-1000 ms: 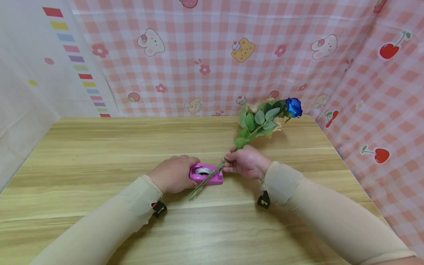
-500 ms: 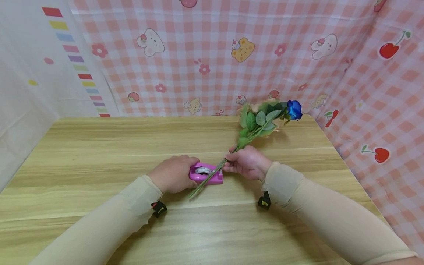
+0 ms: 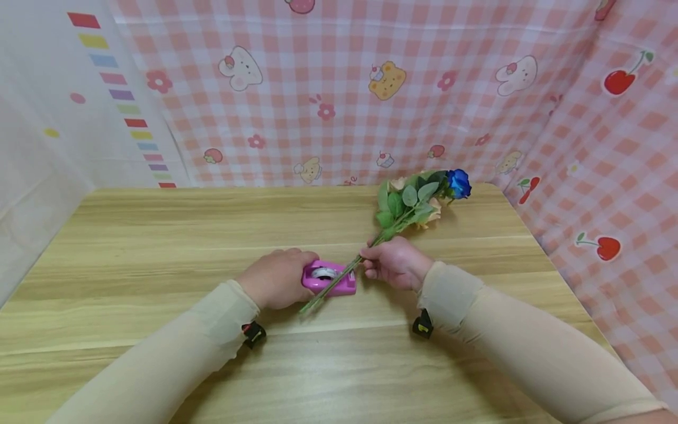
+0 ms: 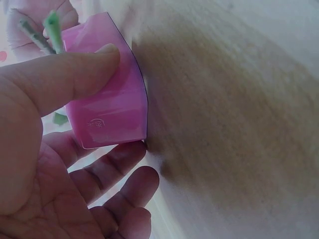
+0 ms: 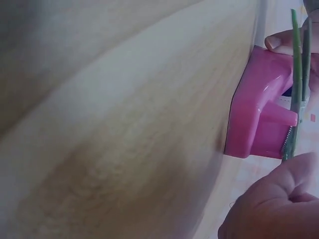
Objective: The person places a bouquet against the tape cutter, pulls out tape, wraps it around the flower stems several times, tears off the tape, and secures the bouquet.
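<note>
the bunch of flowers is held at a slant above the table. the right hand has it, with its thumb and fingers pinching the thin green stems. the flower heads and leaves are at 1 o'clock from that hand, and the stem ends stick out at 8 o'clock. a blue rose is at the far tip, at 2 o'clock from the big leaves. one pale peach rose peeks out at 4 o'clock from those leaves

the pink tape holder is on the table, at 9 o'clock from the right hand and at 3 o'clock from the left hand. the left hand grips its end, thumb on the near side, other fingers round the back. a white roll of tape is inside. the stems go across over the tape holder. by the right wrist view they pass just beside its tiny teeth, but i cannot tell if they touch

both arms have long pale sleeves. at 12 o'clock, behind the table, hangs a pink checked cloth with bears and strawberries on it
</note>
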{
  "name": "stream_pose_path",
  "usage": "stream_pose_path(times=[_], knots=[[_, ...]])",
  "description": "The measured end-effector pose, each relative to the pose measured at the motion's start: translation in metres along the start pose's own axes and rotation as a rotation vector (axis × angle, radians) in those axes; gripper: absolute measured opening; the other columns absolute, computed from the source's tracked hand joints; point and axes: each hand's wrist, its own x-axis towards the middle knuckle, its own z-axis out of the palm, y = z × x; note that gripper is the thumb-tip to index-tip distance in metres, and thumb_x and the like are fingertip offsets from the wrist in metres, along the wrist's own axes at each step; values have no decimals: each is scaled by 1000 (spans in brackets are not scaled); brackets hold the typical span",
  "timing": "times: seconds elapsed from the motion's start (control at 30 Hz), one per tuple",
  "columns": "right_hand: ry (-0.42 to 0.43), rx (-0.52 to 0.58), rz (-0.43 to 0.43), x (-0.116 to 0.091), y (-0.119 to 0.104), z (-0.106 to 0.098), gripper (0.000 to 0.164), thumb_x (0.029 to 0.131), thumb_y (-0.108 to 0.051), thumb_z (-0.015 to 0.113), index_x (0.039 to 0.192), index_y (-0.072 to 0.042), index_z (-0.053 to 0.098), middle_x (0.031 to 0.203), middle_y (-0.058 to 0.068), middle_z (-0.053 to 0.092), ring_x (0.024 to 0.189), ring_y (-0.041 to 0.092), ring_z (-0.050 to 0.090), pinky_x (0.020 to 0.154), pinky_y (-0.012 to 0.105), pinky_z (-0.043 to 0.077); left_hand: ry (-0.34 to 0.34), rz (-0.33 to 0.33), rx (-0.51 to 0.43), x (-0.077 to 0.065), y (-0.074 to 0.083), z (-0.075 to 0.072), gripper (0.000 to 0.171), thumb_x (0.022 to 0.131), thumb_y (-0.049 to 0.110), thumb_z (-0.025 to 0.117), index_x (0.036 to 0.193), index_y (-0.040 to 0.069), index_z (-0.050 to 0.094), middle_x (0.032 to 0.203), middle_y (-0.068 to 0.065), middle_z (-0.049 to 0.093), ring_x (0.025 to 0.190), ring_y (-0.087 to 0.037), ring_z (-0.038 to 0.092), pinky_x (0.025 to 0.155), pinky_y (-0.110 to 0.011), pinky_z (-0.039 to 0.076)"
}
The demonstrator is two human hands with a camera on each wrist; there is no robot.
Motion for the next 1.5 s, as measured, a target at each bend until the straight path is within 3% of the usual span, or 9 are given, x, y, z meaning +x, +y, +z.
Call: stream_pose_path(times=[0.2,0.43,0.83,0.93,1.1,1.3,1.5], knots=[[-14,42,0,-1,-5,3,14,105,3,50,101,-8,43,83,6,65,69,13,63,70,25,60,-4,-8,3,0,0,0,63,91,36,80,147,16,59,120,-2,68,109,-26,64,100,-46,53],[-27,-18,-7,0,-8,4,14,105,1,44,96,-2,55,91,8,64,73,14,59,71,25,59,5,-2,7,-1,1,1,61,91,35,81,145,16,60,121,-3,69,111,-27,65,101,-47,53],[-71,99,46,1,-5,-4,13,103,1,43,94,-3,52,87,8,58,76,15,59,77,27,62,5,-10,3,0,0,2,64,91,36,81,148,17,58,126,-4,69,116,-28,65,104,-48,52],[-60,117,50,1,-6,-4,11,103,4,43,110,-4,47,92,9,59,76,15,59,78,28,62,3,-7,5,0,0,2,65,91,36,81,148,17,58,127,-4,69,117,-29,65,105,-48,52],[-31,118,53,0,-6,-2,41,103,7,45,139,-7,31,106,12,60,77,15,60,78,28,62,2,-8,6,1,0,2,65,91,37,81,148,17,58,125,-3,69,115,-28,65,105,-48,52],[-3,76,30,0,-1,-2,22,104,5,49,120,-7,41,96,9,66,76,15,63,76,27,62,-2,-16,-2,0,1,1,61,92,37,79,146,17,60,122,-3,69,111,-26,64,102,-48,52],[-1,54,17,-2,-1,0,11,105,3,48,107,-8,44,85,8,62,76,16,61,75,28,61,2,-9,5,0,1,1,60,93,37,78,146,16,60,123,-3,69,112,-27,64,102,-47,52]])
